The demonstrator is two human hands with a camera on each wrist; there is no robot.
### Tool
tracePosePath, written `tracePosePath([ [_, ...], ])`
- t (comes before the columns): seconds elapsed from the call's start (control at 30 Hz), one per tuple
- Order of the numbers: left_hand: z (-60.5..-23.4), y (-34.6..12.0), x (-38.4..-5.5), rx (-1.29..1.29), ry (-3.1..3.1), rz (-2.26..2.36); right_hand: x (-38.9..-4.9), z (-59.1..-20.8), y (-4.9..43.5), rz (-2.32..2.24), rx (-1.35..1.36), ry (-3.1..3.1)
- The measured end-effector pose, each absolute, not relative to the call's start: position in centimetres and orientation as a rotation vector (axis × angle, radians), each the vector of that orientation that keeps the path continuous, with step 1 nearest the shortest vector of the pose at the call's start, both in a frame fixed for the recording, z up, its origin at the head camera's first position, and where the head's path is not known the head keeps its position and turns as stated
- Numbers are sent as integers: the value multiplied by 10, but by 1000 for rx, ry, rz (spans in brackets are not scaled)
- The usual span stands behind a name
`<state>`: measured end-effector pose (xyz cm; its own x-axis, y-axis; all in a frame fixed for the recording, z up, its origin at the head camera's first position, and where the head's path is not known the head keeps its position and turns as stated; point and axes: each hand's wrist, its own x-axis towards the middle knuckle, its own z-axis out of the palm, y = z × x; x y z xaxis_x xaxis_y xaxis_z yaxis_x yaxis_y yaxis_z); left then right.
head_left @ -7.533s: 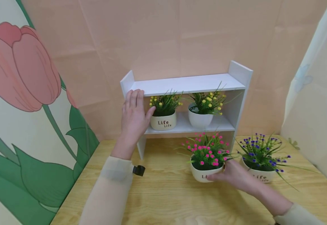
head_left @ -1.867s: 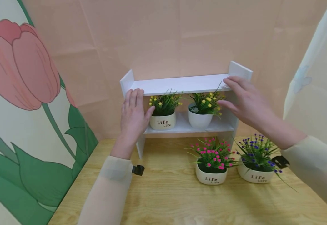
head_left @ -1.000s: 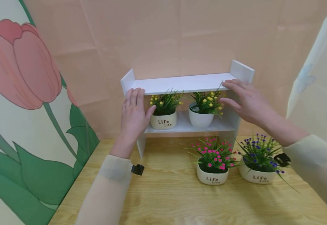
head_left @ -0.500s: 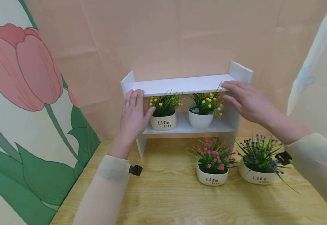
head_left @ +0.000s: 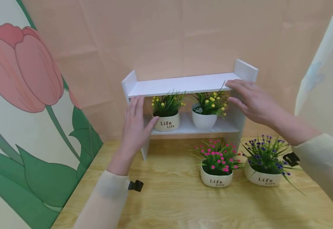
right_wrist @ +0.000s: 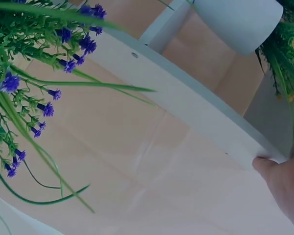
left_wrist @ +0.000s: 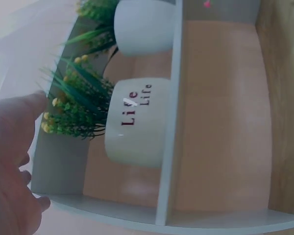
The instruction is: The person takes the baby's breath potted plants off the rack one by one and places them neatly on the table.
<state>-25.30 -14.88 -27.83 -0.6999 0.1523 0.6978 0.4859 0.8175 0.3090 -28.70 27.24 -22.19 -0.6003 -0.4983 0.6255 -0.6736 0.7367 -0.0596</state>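
A white two-tier shelf (head_left: 183, 84) stands against the back wall. My left hand (head_left: 135, 124) is at its upper left corner, fingers straight, holding nothing; the left wrist view shows that hand (left_wrist: 14, 152) beside the shelf's top edge. My right hand (head_left: 252, 101) rests at the upper right corner, fingers extended over the top board, with the thumb (right_wrist: 267, 169) against the panel edge. On the middle board sit a cream "Life" pot (head_left: 166, 123) and a plain white pot (head_left: 204, 121), both with yellow flowers.
On the wooden table (head_left: 166, 197), in front of the shelf's right side, stand a pink-flowered pot (head_left: 216, 178) and a purple-flowered pot (head_left: 264, 178) side by side. Beneath the right forearm, the purple plant's leaves spread outward. A tulip-print panel (head_left: 37, 73) borders the left.
Earlier my right hand held the pink-flowered pot; that pot now stands slightly farther right and the hand is at the shelf. My left hand has just slid down slightly from the top board.
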Motion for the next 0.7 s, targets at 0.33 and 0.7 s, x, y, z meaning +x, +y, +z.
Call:
tracePosePath([
  [0.33, -302, -150, -246, -431, -2375, -809, -287, -221, 279, 388, 992, -2298],
  [0.7, -315, -151, -256, -440, -2426, -974, -285, -222, 282, 391, 1029, -2336],
])
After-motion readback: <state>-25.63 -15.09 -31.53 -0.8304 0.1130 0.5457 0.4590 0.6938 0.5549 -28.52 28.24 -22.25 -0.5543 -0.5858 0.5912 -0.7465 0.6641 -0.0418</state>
